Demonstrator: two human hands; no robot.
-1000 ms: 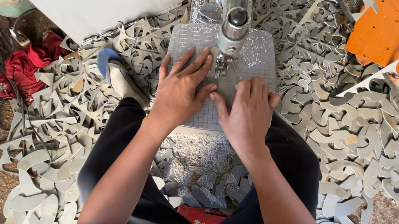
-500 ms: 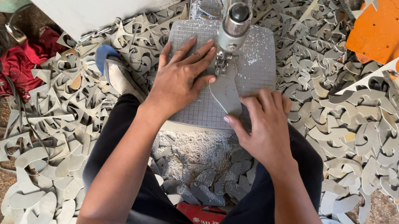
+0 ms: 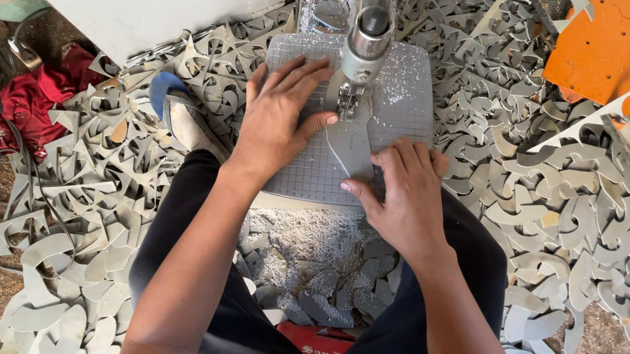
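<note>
From my feed, the left hand [image 3: 277, 125] lies flat with fingers spread on the gridded grey plate [image 3: 409, 104], its thumb touching the grey sheet piece [image 3: 353, 145]; the right hand [image 3: 409, 195], at five o'clock of that piece, pinches its lower edge; the piece sits under the machine head [image 3: 366, 43] at plate centre; I judge this cut partway through; heaps of cut scraps [image 3: 575, 216] all around suggest many pieces already done.

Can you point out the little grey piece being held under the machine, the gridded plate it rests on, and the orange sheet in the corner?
grey piece [image 3: 353, 143], head view, on its flat middle.
gridded plate [image 3: 410, 100], head view, on a bare right part.
orange sheet [image 3: 621, 48], head view, on its middle.
</note>
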